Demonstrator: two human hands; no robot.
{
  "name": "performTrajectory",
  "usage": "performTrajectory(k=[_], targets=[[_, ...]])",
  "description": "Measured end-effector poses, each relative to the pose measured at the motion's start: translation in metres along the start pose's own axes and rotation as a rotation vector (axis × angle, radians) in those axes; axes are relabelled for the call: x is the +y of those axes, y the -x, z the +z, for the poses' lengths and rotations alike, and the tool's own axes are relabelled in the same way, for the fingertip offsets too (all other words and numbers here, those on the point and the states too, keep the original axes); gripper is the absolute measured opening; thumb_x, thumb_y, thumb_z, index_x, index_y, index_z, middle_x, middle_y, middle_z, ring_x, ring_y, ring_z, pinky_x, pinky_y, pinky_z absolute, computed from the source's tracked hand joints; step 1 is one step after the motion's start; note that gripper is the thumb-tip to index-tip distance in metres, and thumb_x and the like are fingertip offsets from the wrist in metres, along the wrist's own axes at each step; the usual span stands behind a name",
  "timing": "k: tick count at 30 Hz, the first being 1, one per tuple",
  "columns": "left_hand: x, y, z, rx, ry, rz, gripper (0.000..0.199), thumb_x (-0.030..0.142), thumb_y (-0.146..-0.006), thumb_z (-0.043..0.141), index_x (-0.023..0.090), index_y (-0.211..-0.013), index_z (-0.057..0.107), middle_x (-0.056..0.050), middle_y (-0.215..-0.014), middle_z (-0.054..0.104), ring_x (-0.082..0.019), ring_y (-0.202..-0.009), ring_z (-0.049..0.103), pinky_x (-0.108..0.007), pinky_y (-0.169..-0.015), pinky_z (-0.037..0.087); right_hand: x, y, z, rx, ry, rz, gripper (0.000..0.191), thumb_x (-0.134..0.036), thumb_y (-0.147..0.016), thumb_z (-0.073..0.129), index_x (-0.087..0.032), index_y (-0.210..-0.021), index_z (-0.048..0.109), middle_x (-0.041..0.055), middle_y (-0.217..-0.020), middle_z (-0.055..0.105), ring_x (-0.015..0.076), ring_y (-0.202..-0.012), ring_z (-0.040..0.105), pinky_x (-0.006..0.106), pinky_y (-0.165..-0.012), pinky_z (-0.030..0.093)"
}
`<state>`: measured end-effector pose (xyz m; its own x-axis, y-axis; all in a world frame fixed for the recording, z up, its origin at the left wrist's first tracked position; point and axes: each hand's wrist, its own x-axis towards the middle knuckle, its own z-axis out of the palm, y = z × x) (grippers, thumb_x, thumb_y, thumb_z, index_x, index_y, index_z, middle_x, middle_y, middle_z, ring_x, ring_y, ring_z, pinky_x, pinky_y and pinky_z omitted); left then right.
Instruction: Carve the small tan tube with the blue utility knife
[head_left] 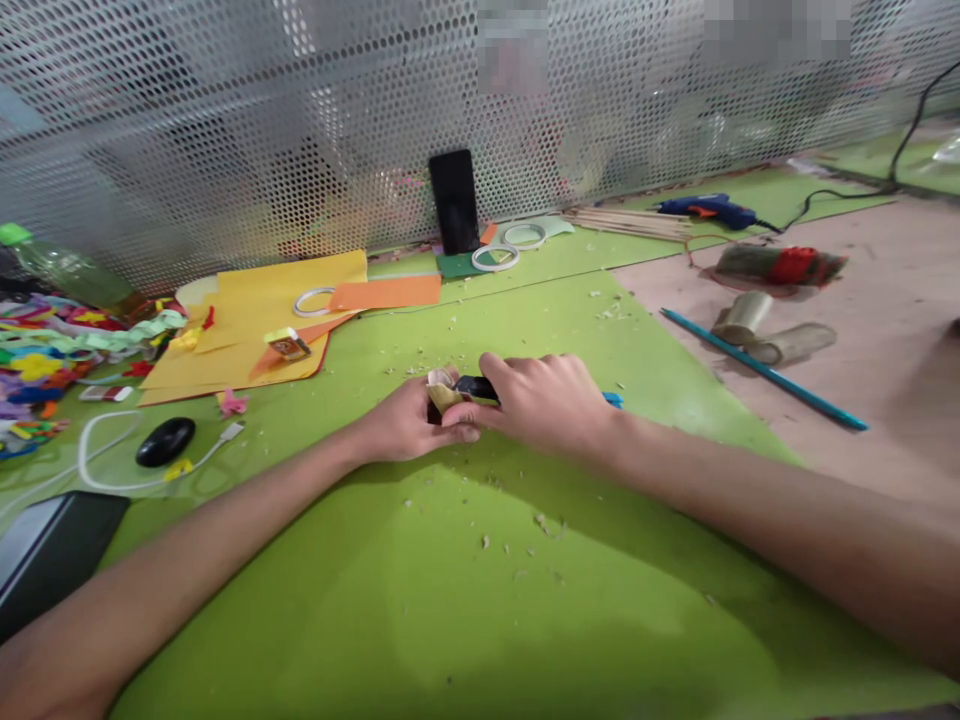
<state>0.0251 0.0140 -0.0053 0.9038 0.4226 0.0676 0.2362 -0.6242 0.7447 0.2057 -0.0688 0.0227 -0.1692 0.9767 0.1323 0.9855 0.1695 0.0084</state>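
Observation:
Over the middle of the green table, my left hand (401,420) is closed around a short, pale tan piece (444,392) that looks like bamboo. Most of that piece is hidden by my fingers. My right hand (544,400) grips a black and blue tool (476,388) that looks like a utility knife. Its black front end meets the top of the tan piece, and its blue end (613,399) sticks out behind my palm. The blade itself cannot be made out. My right thumb lies against the near side of the piece, close to my left thumb.
Shavings (541,524) are scattered over the green table (450,620). To the right lie a teal stick (765,368), short bamboo tubes (793,343) and a blue glue gun (709,210) with its cord. A phone (454,203) leans on the mesh screen. Left are yellow paper (225,310) and a mouse (166,441).

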Motion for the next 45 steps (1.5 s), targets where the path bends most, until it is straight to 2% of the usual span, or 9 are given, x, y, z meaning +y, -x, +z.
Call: performTrajectory(k=[6, 11, 16, 22, 28, 32, 40, 45], targets=[[0.0012, 0.0000, -0.0003, -0.026, 0.035, 0.023, 0.024, 0.040, -0.082, 0.065, 0.018, -0.090, 0.064, -0.003, -0.091, 0.059, -0.017, -0.086, 0.058, -0.029, -0.077, 0.049, 0.0037, -0.0024, -0.0002, 0.041, 0.002, -0.081, 0.082, -0.078, -0.083, 0.006, -0.020, -0.100, 0.061, 0.0098, -0.085, 0.068, 0.0182, -0.058, 0.058, 0.028, -0.052, 0.020], [0.0036, 0.0005, -0.0003, -0.035, 0.077, 0.001, 0.024, 0.038, -0.080, 0.068, 0.017, -0.089, 0.063, -0.003, -0.087, 0.062, -0.016, -0.081, 0.060, -0.029, -0.075, 0.050, 0.0030, -0.0053, -0.0010, 0.079, 0.054, -0.141, 0.089, -0.080, -0.080, 0.003, -0.017, -0.105, 0.060, 0.0117, -0.087, 0.067, 0.0175, -0.056, 0.056, 0.027, -0.051, 0.017], [0.0039, 0.0010, -0.0001, -0.040, 0.093, -0.015, 0.024, 0.038, -0.080, 0.068, 0.017, -0.089, 0.064, -0.003, -0.086, 0.064, -0.017, -0.081, 0.062, -0.029, -0.074, 0.051, 0.0027, -0.0062, 0.0009, 0.113, 0.049, -0.171, 0.088, -0.079, -0.081, 0.003, -0.017, -0.104, 0.060, 0.0108, -0.085, 0.066, 0.0158, -0.053, 0.054, 0.027, -0.050, 0.016], [0.0022, -0.0001, 0.0009, -0.055, 0.082, 0.001, 0.024, 0.037, -0.081, 0.066, 0.016, -0.093, 0.064, -0.005, -0.094, 0.065, -0.019, -0.089, 0.062, -0.030, -0.079, 0.050, 0.0056, -0.0061, 0.0047, 0.067, 0.000, -0.165, 0.085, -0.077, -0.084, 0.004, -0.018, -0.102, 0.062, 0.0090, -0.081, 0.067, 0.0152, -0.053, 0.053, 0.027, -0.051, 0.018], [0.0043, -0.0016, 0.0010, -0.027, 0.033, 0.012, 0.022, 0.037, -0.082, 0.065, 0.016, -0.089, 0.065, -0.004, -0.092, 0.064, -0.018, -0.087, 0.062, -0.030, -0.078, 0.049, 0.0050, -0.0053, 0.0058, 0.054, -0.020, -0.122, 0.082, -0.078, -0.083, 0.006, -0.019, -0.093, 0.062, 0.0068, -0.077, 0.068, 0.0169, -0.056, 0.056, 0.028, -0.051, 0.017], [0.0044, -0.0007, 0.0021, -0.007, 0.064, 0.021, 0.021, 0.037, -0.082, 0.065, 0.017, -0.089, 0.065, -0.004, -0.092, 0.064, -0.017, -0.086, 0.062, -0.029, -0.078, 0.051, 0.0031, -0.0045, 0.0047, 0.049, -0.020, -0.094, 0.083, -0.078, -0.083, 0.005, -0.019, -0.096, 0.061, 0.0077, -0.080, 0.069, 0.0173, -0.057, 0.057, 0.027, -0.051, 0.018], [0.0004, -0.0017, 0.0016, -0.016, 0.137, -0.007, 0.024, 0.034, -0.082, 0.066, 0.017, -0.098, 0.066, -0.006, -0.098, 0.067, -0.019, -0.091, 0.063, -0.033, -0.084, 0.051, 0.0038, -0.0092, 0.0023, 0.118, 0.050, -0.083, 0.090, -0.084, -0.076, 0.004, -0.015, -0.099, 0.056, 0.0104, -0.081, 0.066, 0.0180, -0.053, 0.055, 0.027, -0.049, 0.018], [0.0032, -0.0015, 0.0018, -0.027, 0.136, -0.006, 0.021, 0.035, -0.082, 0.065, 0.015, -0.089, 0.065, -0.006, -0.098, 0.064, -0.019, -0.092, 0.062, -0.032, -0.082, 0.051, 0.0038, -0.0083, 0.0027, 0.047, -0.007, -0.091, 0.085, -0.082, -0.078, 0.005, -0.017, -0.093, 0.057, 0.0075, -0.075, 0.067, 0.0168, -0.050, 0.054, 0.027, -0.048, 0.018]])
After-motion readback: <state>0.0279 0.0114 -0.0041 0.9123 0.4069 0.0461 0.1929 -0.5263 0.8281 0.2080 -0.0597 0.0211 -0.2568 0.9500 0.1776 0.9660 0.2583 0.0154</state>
